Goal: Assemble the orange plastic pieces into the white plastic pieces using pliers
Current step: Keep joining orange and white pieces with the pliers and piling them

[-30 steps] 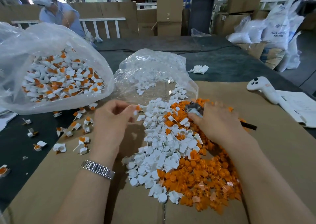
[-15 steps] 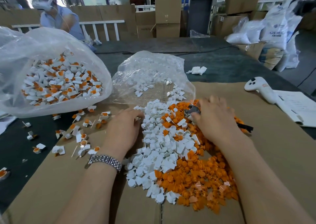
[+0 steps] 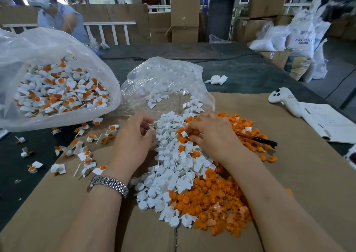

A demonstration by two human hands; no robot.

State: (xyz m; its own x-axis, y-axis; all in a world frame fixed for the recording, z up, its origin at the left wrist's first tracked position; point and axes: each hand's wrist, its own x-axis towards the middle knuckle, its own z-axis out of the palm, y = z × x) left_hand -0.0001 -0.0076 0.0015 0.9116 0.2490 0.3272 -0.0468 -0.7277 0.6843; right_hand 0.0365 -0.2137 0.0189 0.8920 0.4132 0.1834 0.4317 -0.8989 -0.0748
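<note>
While the left hand (image 3: 134, 136) is curling, seemingly pinching a white piece, the right hand (image 3: 210, 134) is gripping pliers (image 3: 256, 139) mid-bench, fingertips picking an orange piece (image 3: 194, 131); seat it squarely before squeezing.

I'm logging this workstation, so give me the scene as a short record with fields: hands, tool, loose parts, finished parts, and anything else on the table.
left hand: fingers curled at the edge of the white pieces; what it pinches is unclear
right hand: over the pile, holding the pliers, handles sticking out to the right
loose parts: white pieces heaped beside orange pieces on cardboard
finished parts: in the big bag, more scattered below it
other: small bag of white pieces, controller, papers
</note>
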